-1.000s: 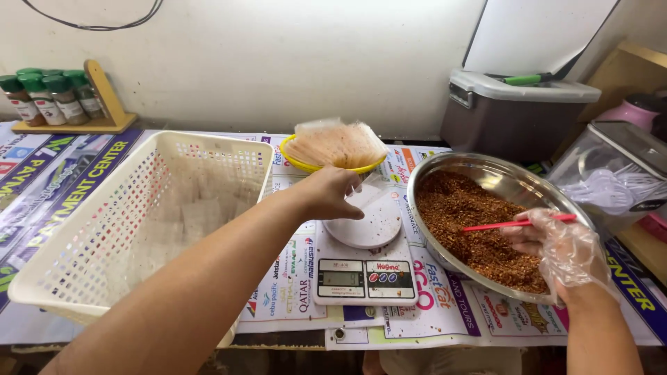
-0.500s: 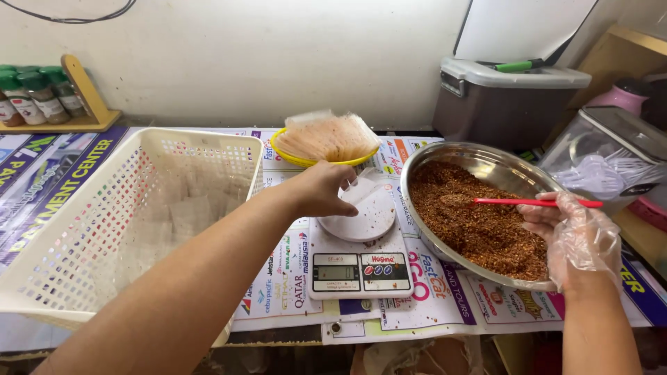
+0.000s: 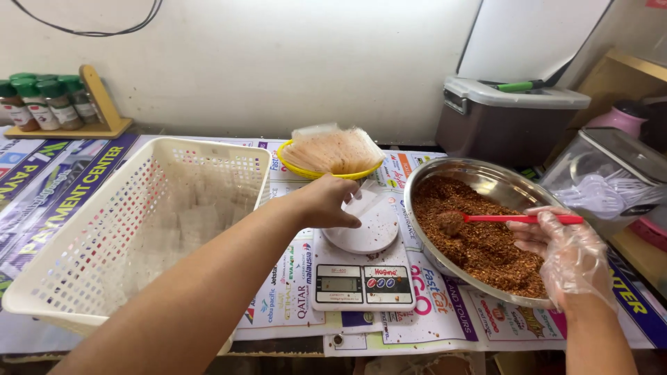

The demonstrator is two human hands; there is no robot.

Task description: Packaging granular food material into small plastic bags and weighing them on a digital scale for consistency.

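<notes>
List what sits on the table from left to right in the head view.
Spice jar rack → white plastic basket → left hand → kitchen scale → steel bowl of red flakes → gloved right hand → clear container of plastic spoons.

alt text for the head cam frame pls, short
Gloved right hand lifts a red spoon heaped with red-brown flakes from a steel bowl; bare left hand holds a small clear bag over a white kitchen scale, beside a cream basket.
</notes>
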